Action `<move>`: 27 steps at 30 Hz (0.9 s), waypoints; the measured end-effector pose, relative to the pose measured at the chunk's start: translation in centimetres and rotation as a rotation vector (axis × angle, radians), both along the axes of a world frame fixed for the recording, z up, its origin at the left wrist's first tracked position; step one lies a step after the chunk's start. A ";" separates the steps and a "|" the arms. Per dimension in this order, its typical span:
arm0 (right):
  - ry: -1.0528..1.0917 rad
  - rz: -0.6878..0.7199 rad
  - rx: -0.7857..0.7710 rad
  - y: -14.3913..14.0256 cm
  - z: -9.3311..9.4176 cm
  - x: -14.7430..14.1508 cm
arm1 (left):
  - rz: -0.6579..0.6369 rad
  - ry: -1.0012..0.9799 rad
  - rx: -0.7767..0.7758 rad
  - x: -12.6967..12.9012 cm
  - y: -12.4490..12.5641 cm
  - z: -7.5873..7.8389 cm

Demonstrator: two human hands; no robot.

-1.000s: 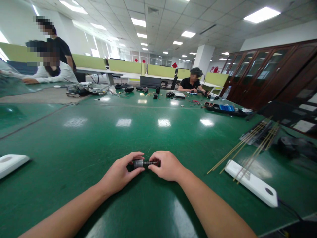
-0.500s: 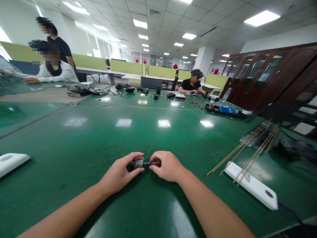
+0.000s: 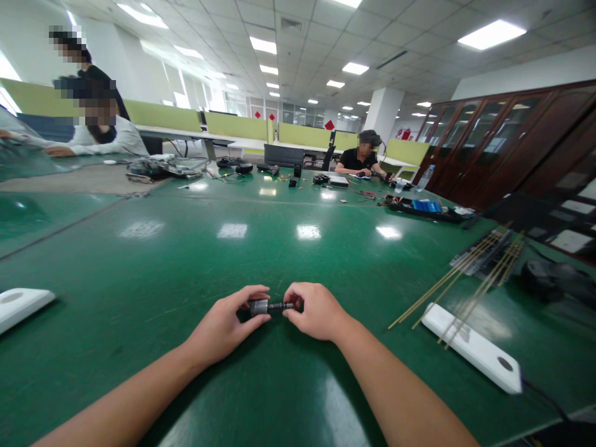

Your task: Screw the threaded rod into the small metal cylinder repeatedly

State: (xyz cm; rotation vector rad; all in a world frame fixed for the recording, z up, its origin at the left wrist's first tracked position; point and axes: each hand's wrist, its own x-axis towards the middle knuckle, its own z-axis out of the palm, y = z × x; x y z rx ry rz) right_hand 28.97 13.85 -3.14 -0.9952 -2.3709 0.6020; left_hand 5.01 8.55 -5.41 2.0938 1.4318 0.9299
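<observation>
Head view: v. little differs from half a sec ago; both hands stay in the same spot on the green tabletop (image 3: 139,261), and the small part between them has shifted only a touch upward in frame; the standing person far left has moved slightly leftward, now partly behind the seated one; the rest is unchanged.

Left hand (image 3: 223,326): fingers curled in, thumb and forefinger pinched on the silver end of a small cylindrical part (image 3: 259,307); closed on it, not a full fist; heel of the hand rests on the tabletop. Right hand (image 3: 314,310): fingers likewise curled, tips pinching the thin dark shaft (image 3: 282,305) that sticks out of the part toward it; how far the shaft runs inside the hand can't be told. The part lies level, just above the tabletop, spanning the gap between the two hands, which are near each other but not touching.

To the right of the right hand, well apart: a white flat device (image 3: 475,355) w/ a bundle of thin brass-coloured rods (image 3: 465,273) lying across its far end and running away up-right. Far to the left of the left hand, at the frame edge: another white device (image 3: 21,304). Beyond both hands, far across the tabletop: a seated person in dark top (image 3: 361,158) among scattered tools; two more people at far left.
</observation>
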 end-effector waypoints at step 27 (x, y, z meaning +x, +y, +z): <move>-0.017 -0.033 -0.010 0.6 0.3 1.0 | 0.025 -0.028 0.016 -0.1 0.0 0.2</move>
